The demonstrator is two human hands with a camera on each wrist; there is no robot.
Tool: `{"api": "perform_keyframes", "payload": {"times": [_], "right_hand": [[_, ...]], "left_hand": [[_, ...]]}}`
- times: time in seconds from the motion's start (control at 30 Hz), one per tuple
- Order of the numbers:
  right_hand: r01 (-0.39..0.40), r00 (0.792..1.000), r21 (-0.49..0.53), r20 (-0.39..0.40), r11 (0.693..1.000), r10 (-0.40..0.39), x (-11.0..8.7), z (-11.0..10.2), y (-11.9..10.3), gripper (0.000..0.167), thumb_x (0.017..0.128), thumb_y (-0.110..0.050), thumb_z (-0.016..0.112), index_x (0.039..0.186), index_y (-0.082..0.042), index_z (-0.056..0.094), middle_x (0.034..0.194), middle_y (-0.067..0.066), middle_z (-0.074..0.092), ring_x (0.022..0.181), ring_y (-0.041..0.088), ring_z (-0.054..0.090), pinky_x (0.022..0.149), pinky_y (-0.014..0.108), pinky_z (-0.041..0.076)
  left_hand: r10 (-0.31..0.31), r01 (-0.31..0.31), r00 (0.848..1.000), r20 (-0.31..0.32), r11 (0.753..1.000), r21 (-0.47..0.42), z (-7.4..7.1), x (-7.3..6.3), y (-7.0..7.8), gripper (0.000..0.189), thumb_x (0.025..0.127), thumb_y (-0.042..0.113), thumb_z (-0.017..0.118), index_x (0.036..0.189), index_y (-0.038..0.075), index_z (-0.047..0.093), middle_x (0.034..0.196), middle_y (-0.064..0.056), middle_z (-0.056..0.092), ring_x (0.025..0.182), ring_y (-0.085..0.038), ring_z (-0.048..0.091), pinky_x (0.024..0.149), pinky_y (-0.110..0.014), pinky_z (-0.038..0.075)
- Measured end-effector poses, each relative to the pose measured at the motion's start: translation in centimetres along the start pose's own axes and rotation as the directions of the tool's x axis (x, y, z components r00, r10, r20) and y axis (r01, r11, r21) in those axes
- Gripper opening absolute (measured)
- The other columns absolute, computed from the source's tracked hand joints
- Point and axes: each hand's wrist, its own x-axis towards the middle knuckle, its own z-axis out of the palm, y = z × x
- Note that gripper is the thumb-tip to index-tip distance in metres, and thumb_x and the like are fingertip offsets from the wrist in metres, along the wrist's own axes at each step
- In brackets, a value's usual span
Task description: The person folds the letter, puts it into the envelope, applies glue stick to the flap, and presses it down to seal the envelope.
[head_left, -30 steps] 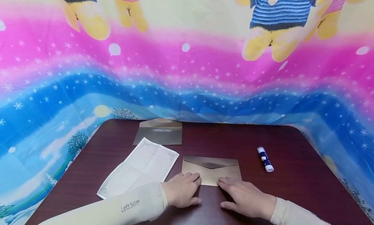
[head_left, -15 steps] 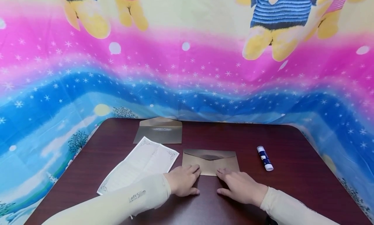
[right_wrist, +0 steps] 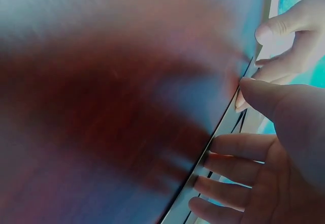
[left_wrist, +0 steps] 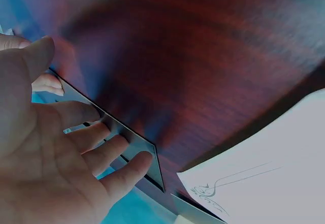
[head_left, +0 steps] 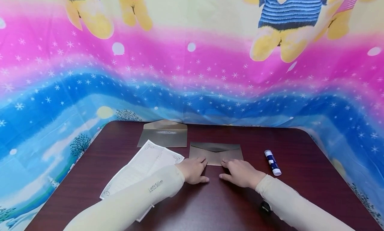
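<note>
A gold-brown envelope (head_left: 215,154) with its flap folded down lies flat on the table, mid-right of centre in the head view. My left hand (head_left: 193,169) rests its fingertips on the envelope's near left corner. On the near right corner lie the fingertips of my right hand (head_left: 241,172). Both thumbs point inward over the bare table. In the left wrist view the fingers (left_wrist: 127,170) reach out fairly straight onto the envelope (left_wrist: 152,168). The right wrist view shows the fingers (right_wrist: 223,188) spread along the near edge of the envelope (right_wrist: 223,127).
A cream letter sheet (head_left: 144,169) with ornamented corners lies to the left, partly under the left sleeve (head_left: 144,194). Behind it sits another envelope (head_left: 163,139) with its flap up. A glue stick (head_left: 272,162) lies at the right on the dark table (head_left: 210,211).
Both hands have moved forward, away from the body, and the envelope has slid with them toward the back of the table. The sheet, other envelope and glue stick stay put.
</note>
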Motion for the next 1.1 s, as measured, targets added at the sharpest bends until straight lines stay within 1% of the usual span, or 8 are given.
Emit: {"api": "perform_keyframes", "payload": {"times": [0.07,0.2,0.37,0.6,0.83,0.97,1.1], "right_hand": [[-0.014,1.000,0.007,-0.003,1.000,0.014,0.6,-0.1,0.3,0.055,0.096,-0.036,0.068,0.135,0.003,0.062,0.139,0.021,0.062,0.127,0.038,0.061,0.101,0.053,0.051],[-0.063,0.998,0.032,0.011,0.998,0.062,1.9,-0.4,0.9,0.054,0.097,-0.037,0.067,0.135,0.001,0.063,0.140,0.021,0.061,0.129,0.038,0.060,0.104,0.054,0.050],[-0.111,0.994,0.064,0.023,0.992,0.110,3.2,-0.6,1.5,0.054,0.097,-0.037,0.067,0.136,0.001,0.062,0.142,0.022,0.060,0.132,0.038,0.058,0.106,0.054,0.048],[-0.121,0.992,0.074,0.031,0.990,0.119,4.6,-0.7,1.8,0.055,0.098,-0.038,0.066,0.136,0.001,0.061,0.144,0.024,0.057,0.133,0.039,0.056,0.107,0.053,0.048],[-0.140,0.990,0.095,0.041,0.986,0.137,5.5,-0.7,2.1,0.056,0.099,-0.037,0.064,0.139,0.002,0.058,0.147,0.024,0.054,0.135,0.039,0.053,0.108,0.053,0.047],[-0.158,0.987,0.094,0.031,0.983,0.156,6.0,-0.7,2.4,0.057,0.099,-0.038,0.064,0.139,0.001,0.058,0.148,0.023,0.053,0.135,0.039,0.054,0.108,0.053,0.047],[-0.155,0.988,0.076,0.021,0.985,0.154,6.3,-0.6,2.5,0.056,0.099,-0.038,0.064,0.139,0.001,0.058,0.147,0.024,0.054,0.133,0.039,0.056,0.107,0.053,0.048]], "left_hand": [[-0.022,0.022,1.000,0.007,0.999,-0.023,-0.2,0.6,-0.1,0.075,0.096,0.057,0.060,0.152,0.010,0.044,0.159,-0.004,0.044,0.144,-0.022,0.046,0.115,-0.037,0.043],[-0.067,0.069,0.997,0.032,0.995,-0.070,-0.5,1.7,-0.5,0.075,0.097,0.056,0.058,0.154,0.011,0.041,0.162,-0.003,0.039,0.149,-0.022,0.040,0.117,-0.039,0.040],[-0.095,0.100,0.994,0.056,0.990,-0.100,-0.6,2.9,-0.8,0.074,0.100,0.055,0.054,0.157,0.011,0.037,0.166,-0.004,0.033,0.153,-0.023,0.033,0.120,-0.040,0.037],[-0.124,0.134,0.989,0.077,0.982,-0.135,-0.7,4.0,-1.6,0.073,0.101,0.054,0.051,0.158,0.013,0.033,0.167,-0.003,0.029,0.155,-0.021,0.029,0.122,-0.042,0.034],[-0.130,0.141,0.988,0.078,0.975,-0.170,-0.6,5.1,-2.7,0.069,0.103,0.053,0.048,0.159,0.014,0.033,0.168,-0.003,0.028,0.155,-0.022,0.029,0.123,-0.043,0.031],[-0.130,0.143,0.989,0.074,0.968,-0.206,-0.8,5.5,-3.0,0.068,0.104,0.052,0.046,0.158,0.013,0.033,0.168,-0.005,0.028,0.155,-0.024,0.028,0.123,-0.047,0.031],[-0.139,0.153,0.988,0.073,0.957,-0.245,-1.0,5.8,-3.1,0.066,0.105,0.051,0.044,0.158,0.012,0.034,0.168,-0.005,0.028,0.155,-0.025,0.027,0.124,-0.049,0.029]]}}
